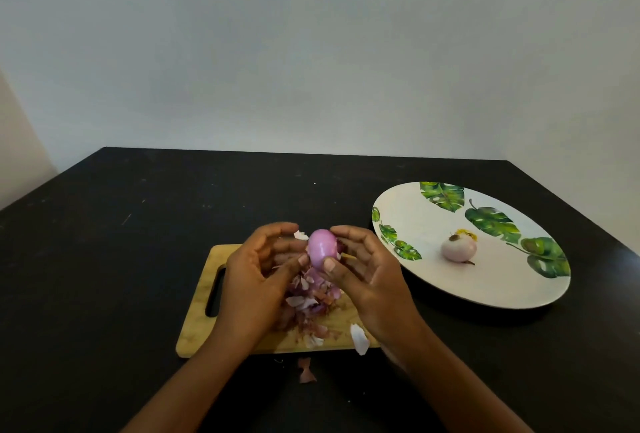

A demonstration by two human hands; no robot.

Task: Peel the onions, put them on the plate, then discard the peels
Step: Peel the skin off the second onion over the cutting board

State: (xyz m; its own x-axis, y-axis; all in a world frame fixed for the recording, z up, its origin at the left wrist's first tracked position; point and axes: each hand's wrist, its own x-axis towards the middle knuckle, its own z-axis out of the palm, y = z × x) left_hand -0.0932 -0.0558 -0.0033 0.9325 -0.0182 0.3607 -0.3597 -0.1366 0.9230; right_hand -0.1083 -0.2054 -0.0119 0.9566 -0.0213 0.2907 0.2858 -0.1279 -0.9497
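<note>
A purple onion, smooth and mostly bare of skin, is held above the far end of a wooden cutting board, near the middle of the dark tabletop. The right hand has its grip clamped on the bulb, thumb on the near face and fingers curled behind. The left hand curls against the onion's left side, thumb tip on the skin; whether it pinches a loose scrap or the bulb itself cannot be told.

Under the hands lies a heap of peels on the board. A pale shard hangs over the board's near edge, and 1 stray peel lies on the tabletop just near of it.

To the right, apart from the board, sits a leaf-patterned plate carrying 1 peeled onion.

The peeling step looks close to done for this second bulb. The next move would call for stripping any last scrap, then carrying the onion right to the plate beside the first. The peels, including the 2 at and past the board's near edge, are not yet gathered for discarding.
</note>
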